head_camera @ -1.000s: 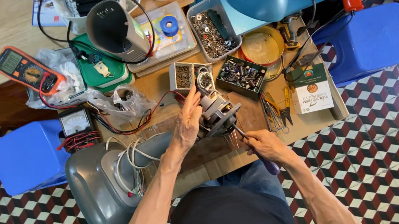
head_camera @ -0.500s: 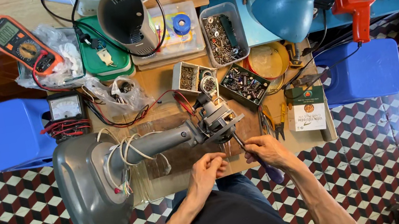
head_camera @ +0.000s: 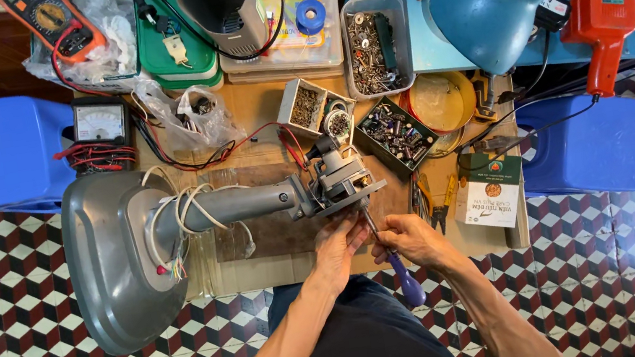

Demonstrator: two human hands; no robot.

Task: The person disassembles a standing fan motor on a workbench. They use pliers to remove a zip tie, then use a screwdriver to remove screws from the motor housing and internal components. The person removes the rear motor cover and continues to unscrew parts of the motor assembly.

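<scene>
A grey fan stand [head_camera: 127, 260] lies on its side across a low wooden table [head_camera: 279, 257], its round base to the left and its neck running right to the fan motor [head_camera: 340, 183], which sits bare near the middle of the table with no blades or guard on it. The right hand [head_camera: 412, 241] is wrapped around a screwdriver [head_camera: 395, 264] with a purple handle, the shaft angled up to the near edge of the motor. The left hand [head_camera: 340, 243] is cupped just beside it, fingers curled against the motor's near side and steadying it; whether it grips anything small there cannot be told. Loose white wires [head_camera: 191, 211] spill out of the stand's base, unconnected at their ends. On the far side of the motor stand open boxes of parts [head_camera: 310, 107], a clear tub of screws [head_camera: 374, 42] and a dark tray of components [head_camera: 395, 134]; an analogue meter [head_camera: 98, 124] sits far left. Judging by this, the fan is well stripped down and the motor fixings are being worked; the wiring and reassembly appear undone.
</scene>
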